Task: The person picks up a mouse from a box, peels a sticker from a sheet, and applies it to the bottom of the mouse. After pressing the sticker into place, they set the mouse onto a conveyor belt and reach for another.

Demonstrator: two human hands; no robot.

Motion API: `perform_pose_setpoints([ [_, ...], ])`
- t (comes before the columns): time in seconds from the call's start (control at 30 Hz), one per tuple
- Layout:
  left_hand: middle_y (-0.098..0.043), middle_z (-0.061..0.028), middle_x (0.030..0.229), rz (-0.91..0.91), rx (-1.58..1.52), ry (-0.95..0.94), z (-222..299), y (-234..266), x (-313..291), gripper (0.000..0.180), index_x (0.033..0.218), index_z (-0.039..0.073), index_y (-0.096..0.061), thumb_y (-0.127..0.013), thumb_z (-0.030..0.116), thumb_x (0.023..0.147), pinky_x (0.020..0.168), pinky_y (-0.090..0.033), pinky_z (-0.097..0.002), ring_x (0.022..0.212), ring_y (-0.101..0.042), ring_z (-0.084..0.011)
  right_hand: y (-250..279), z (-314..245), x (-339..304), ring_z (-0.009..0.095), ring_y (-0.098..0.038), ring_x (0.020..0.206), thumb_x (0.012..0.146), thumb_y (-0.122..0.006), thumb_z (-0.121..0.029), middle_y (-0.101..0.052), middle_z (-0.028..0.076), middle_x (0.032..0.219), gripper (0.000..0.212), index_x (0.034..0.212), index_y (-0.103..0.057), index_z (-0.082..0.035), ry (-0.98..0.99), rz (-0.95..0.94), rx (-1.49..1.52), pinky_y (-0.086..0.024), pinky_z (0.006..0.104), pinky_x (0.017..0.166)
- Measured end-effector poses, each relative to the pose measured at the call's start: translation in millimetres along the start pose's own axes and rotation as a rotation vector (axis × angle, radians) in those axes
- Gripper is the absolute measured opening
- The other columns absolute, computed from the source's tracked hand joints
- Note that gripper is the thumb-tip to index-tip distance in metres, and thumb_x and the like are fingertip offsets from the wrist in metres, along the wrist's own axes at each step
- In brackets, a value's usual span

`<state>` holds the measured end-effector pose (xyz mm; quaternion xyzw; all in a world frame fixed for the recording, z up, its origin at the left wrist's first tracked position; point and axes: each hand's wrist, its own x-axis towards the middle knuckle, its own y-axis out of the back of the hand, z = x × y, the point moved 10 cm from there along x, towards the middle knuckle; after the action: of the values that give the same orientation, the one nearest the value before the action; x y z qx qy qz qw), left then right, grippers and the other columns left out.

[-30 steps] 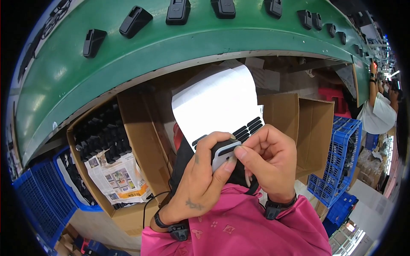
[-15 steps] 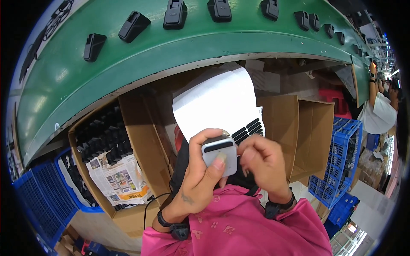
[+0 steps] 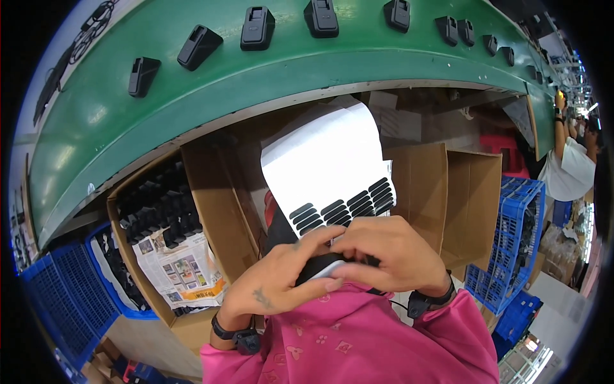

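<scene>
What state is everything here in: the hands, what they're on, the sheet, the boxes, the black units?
Left hand: gripping the device
Right hand: curled at the device, fingertips partly hidden
Device: mostly covered by hands
White sheet: spread out, black strips on its near part
Left carton: open, holding black parts and newspaper
Right carton: open
Black units: spaced along the green table

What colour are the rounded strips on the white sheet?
The rounded strips are black; the head view shows them best.
</scene>
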<state>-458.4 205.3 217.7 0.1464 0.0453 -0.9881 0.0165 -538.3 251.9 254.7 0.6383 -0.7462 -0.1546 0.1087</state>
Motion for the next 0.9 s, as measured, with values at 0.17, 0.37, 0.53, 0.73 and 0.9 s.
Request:
perform_pose_setpoints([
  [0.17, -0.056, -0.0108, 0.101, 0.377, -0.396, 0.013, -52, 30, -28, 0.067, 0.13, 0.0, -0.04, -0.061, 0.042, 0.083, 0.07, -0.048, -0.0265, 0.082, -0.06, -0.0202, 29, 28, -24, 0.018, -0.055, 0.063, 0.074, -0.071, -0.005, -0.058, 0.01, 0.078, 0.023, 0.095, -0.064, 0.002, -0.238, 0.543, -0.288, -0.044, 0.0281, 0.056],
  [0.37, -0.049, -0.0177, 0.103, 0.412, -0.865, -0.127, -52, 27, -18, 0.073, 0.131, 0.0, -0.033, -0.066, 0.026, 0.072, 0.062, -0.05, -0.0315, 0.077, -0.059, -0.0279, -9, 35, -18, 0.027, -0.053, 0.082, 0.069, -0.075, -0.009, -0.054, 0.011, 0.089, 0.035, 0.101, -0.063, 0.001, -0.156, 0.522, -0.662, -0.044, 0.0356, 0.068],
  [0.53, -0.048, -0.0144, 0.115, 0.399, -0.805, -0.094, -57, 26, -13, 0.08, 0.136, 0.004, -0.025, -0.057, 0.007, 0.062, 0.085, -0.048, -0.0372, 0.097, -0.058, -0.0273, -7, 38, -15, 0.027, -0.053, 0.081, 0.071, -0.073, -0.008, -0.055, 0.011, 0.089, 0.025, 0.092, -0.062, -0.001, -0.156, 0.558, -0.611, -0.043, 0.0366, 0.068],
  [0.73, -0.046, -0.0156, 0.11, 0.456, -0.734, -0.088, -62, 25, -10, 0.073, 0.134, 0.004, -0.028, -0.064, 0.012, 0.07, 0.075, -0.051, -0.0384, 0.091, -0.059, -0.0291, -2, 53, -16, 0.027, -0.053, 0.077, 0.074, -0.068, -0.004, -0.056, 0.011, 0.083, 0.014, 0.081, -0.056, -0.001, -0.244, 0.591, -0.338, -0.043, 0.0347, 0.069],
  [0.9, -0.047, -0.0153, 0.111, 0.469, -0.66, -0.105, -64, 28, -12, 0.068, 0.135, 0.005, -0.027, -0.06, 0.009, 0.075, 0.082, -0.049, -0.0384, 0.096, -0.058, -0.0277, 2, 53, -23, 0.018, -0.053, 0.076, 0.08, -0.062, 0.0, -0.055, 0.008, 0.081, 0.008, 0.08, -0.054, 0.0, -0.25, 0.602, -0.178, -0.042, 0.0284, 0.07],
])
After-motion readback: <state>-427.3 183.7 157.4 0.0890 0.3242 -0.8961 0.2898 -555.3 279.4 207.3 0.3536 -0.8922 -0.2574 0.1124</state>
